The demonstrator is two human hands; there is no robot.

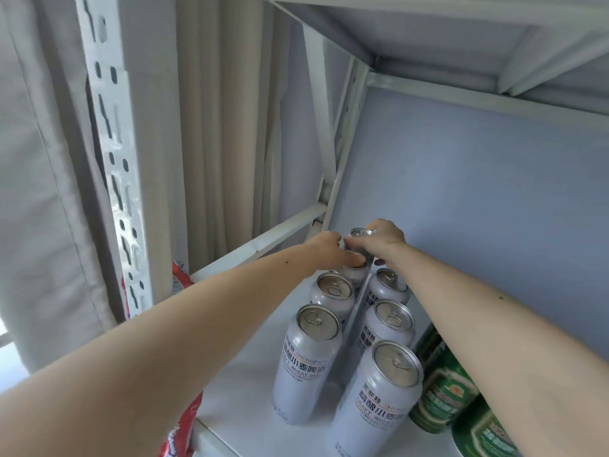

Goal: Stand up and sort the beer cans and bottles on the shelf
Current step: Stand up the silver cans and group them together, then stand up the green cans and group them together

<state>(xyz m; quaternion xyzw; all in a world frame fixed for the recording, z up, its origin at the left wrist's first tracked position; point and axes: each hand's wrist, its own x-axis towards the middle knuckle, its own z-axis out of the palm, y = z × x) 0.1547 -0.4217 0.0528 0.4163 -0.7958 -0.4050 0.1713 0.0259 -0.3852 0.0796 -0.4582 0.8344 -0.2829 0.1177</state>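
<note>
Nearest, at the shelf's front edge: red snack packet (184,420) hanging past the front left corner, beside the slotted white upright (115,179). Shelf board (237,384) white, wall behind pale blue.

White cans stand in two rows running front to back, all upright, long axes vertical, pull-tab tops facing up. Right row, front to back: front right can (379,400), second right can (389,328), third right can (389,285). Left row: front left can (306,361), second left can (333,295), then third left can (352,270), partly hidden by the hand. A narrow gap separates the rows.

Green cans (441,390) stand to the right of the white rows near the front edge, upright, partly covered by the right forearm, which crosses above them.

Both arms extended forward over the rows towards the back left corner. Left hand (329,247) lies over the third left can, fingers curled down onto its top rim; grip itself partly hidden. Right hand (382,239) reaches from the right and wraps the rear can (361,234), fingers curled round its upper body, top end visible between the hands. Rear can appears upright, near the back corner; whether its base touches the shelf cannot be told.

Beige curtain (224,127) hangs beyond the left side of the frame.
</note>
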